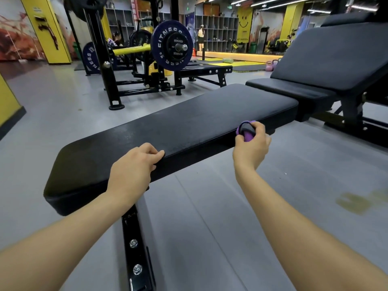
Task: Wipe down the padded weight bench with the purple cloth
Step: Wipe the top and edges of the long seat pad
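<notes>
Left hand (134, 164) resting with curled fingers over the near edge of the bench (189, 122), steadying it. Further right, right hand (252, 143) clutching the bunched cloth (245, 130) against that edge. Soft, light, likely best kept balled in the palm.

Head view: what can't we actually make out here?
- Purple cloth: bunched in the right hand, whose fingers hide most of it.
- Bench: its far side and underside are hidden by its own pad; how much is wiped cannot be told.
- Left hand: fingers curl over the bench's near edge, their tips hidden under it.
- Bench frame: cut off by the bottom edge.
</notes>
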